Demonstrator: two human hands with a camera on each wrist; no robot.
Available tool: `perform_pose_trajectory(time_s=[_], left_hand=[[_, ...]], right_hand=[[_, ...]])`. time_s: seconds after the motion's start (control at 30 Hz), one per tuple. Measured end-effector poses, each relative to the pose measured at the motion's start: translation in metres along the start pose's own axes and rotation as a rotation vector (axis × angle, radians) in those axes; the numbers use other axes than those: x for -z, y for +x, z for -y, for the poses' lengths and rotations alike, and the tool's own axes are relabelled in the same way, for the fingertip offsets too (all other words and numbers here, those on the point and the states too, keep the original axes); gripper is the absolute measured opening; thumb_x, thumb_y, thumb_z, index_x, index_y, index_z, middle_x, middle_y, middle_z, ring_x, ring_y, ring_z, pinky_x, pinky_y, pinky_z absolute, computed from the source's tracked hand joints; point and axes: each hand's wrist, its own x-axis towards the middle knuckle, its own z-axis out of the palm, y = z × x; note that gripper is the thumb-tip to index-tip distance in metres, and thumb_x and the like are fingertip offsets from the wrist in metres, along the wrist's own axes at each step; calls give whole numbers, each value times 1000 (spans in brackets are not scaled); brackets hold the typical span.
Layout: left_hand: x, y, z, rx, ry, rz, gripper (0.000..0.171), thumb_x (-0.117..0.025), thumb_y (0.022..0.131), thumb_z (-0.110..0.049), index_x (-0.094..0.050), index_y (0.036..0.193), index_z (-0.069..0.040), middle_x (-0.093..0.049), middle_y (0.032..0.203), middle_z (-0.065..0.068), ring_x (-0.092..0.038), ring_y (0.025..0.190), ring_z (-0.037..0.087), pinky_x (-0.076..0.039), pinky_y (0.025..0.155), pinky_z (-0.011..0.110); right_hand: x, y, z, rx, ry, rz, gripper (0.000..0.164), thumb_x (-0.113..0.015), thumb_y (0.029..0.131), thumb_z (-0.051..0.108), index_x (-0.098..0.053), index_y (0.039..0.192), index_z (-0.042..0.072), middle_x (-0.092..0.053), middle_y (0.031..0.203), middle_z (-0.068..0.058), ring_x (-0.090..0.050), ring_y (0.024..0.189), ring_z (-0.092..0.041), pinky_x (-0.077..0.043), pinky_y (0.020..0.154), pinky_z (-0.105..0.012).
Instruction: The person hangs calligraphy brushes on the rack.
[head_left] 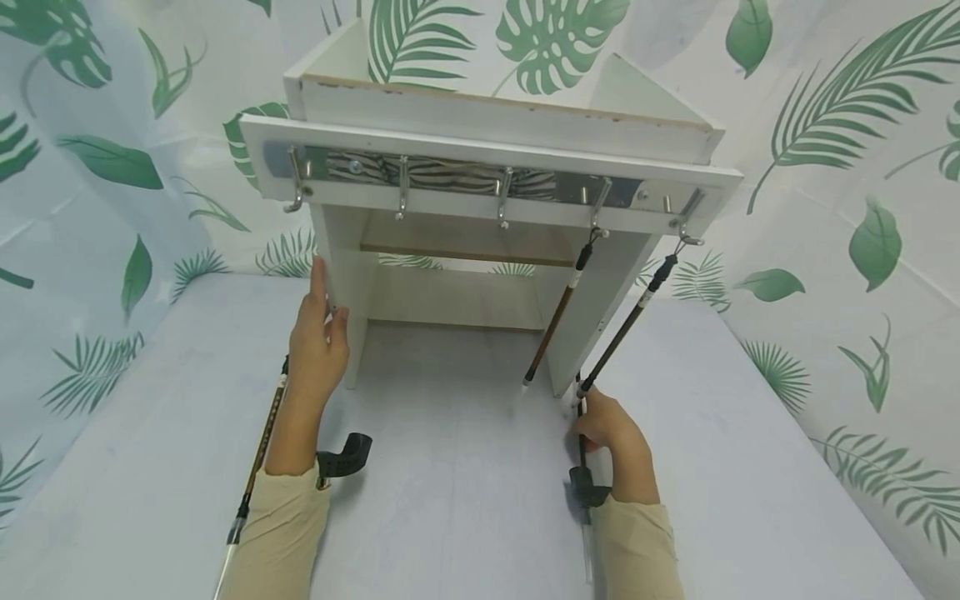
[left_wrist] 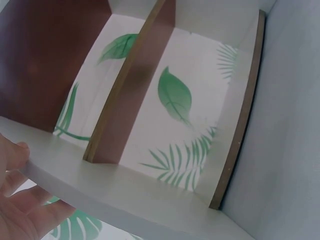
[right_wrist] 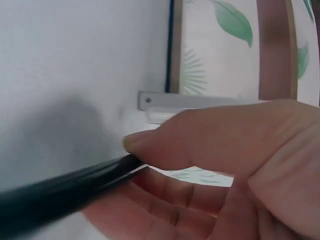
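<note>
Around the left upright panel of a white shelf unit (head_left: 465, 300) my left hand (head_left: 318, 346) has its thumb at the front edge and its fingers along the outer side. In the left wrist view the left hand (left_wrist: 30, 205) straddles the panel's edge. My right hand (head_left: 609, 425), low beside the right panel, pinches a slim black brush (head_left: 582, 433) with a clear tip. In the right wrist view this brush (right_wrist: 65, 195) lies between thumb and fingers. Just above that hand, another brown-and-black brush (head_left: 626, 321) hangs by its loop from the end hook.
A row of metal hooks (head_left: 502, 200) runs along the shelf's front rail. Another hanging brush (head_left: 558, 312) is farther in, beside the right panel. One long brush (head_left: 266, 433) lies on the pale table (head_left: 465, 500) left of the left forearm. Leaf-patterned cloth (head_left: 825, 167) stands behind.
</note>
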Motion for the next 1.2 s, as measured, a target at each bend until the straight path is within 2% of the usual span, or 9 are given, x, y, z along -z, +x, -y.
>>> perform_pose_trajectory(time_s=[0.13,0.2,0.43,0.77,1.2], left_hand=[[-1,1,0,-24,-3,-9,62,-41,97,-11,-6,148,-15,-38,129,31,-43,119,46,-47,89,53],[-1,1,-1,-32,-5,-14,61,-41,97,-11,-7,148,-13,-38,128,31,-43,118,47,-47,88,53],[0,1,-3,-21,-8,-13,61,-41,97,-11,-7,147,-12,-37,130,30,-43,119,46,-47,89,53],[0,0,-1,1,-12,-12,61,-41,97,-9,-8,148,-12,-37,131,29,-42,120,45,-47,89,53],[2,0,-2,1,-11,-3,61,-42,96,-8,-9,147,-9,-37,131,30,-42,120,45,-47,89,53]], right_hand=[[8,-2,-3,29,1,-38,77,-55,79,-5,-15,145,3,-61,91,-26,-61,58,-18,-52,58,-33],[13,-4,-4,48,12,-55,77,-54,80,-5,-15,145,4,-60,87,-23,-62,59,-18,-53,60,-35],[24,-14,-1,113,4,-125,71,-52,81,-4,-16,142,1,-60,94,-28,-64,60,-19,-54,64,-41],[38,-28,7,175,-1,-247,74,-52,83,0,-11,145,3,-59,87,-22,-58,58,-19,-47,53,-30],[49,-51,18,237,41,-446,75,-51,84,0,-10,146,7,-53,88,-21,-54,65,-23,-45,52,-28]])
